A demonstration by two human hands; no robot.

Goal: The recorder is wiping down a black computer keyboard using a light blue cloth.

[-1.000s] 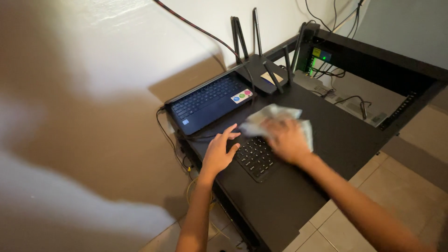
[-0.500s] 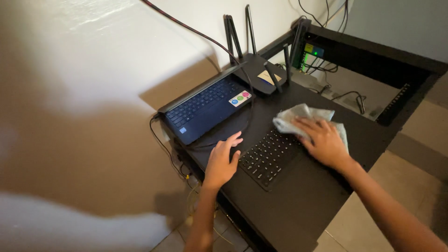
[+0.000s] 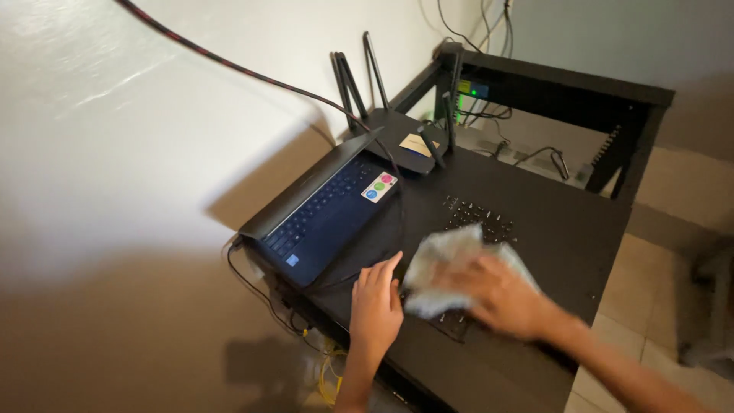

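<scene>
While the right hand [image 3: 501,297] presses flat on a crumpled pale grey cloth [image 3: 447,268], its grip is spread over the fabric rather than pinching it, though the hand is blurred and the fingertips are hard to make out. The cloth lies on the near part of a black keyboard [image 3: 478,222], covering most of the keys; only the far rows show beyond it. The left hand [image 3: 376,304] rests just left of the keyboard on the black tabletop [image 3: 566,229], fingers loosely apart and extended, touching the cloth's edge or very near it; it holds nothing. Left of the keyboard sits a dark blue laptop [image 3: 325,218], opened wide against the white wall [image 3: 153,138], with a small sticker of coloured dots [image 3: 379,186] at its corner. Beyond the keyboard stands a black router [image 3: 401,141] with upright antennas. A red-and-black braided cable [image 3: 229,69] runs across the wall toward the router. Farther behind the keyboard, a black metal rack [image 3: 612,99] holds tangled wires and a small green light.
</scene>
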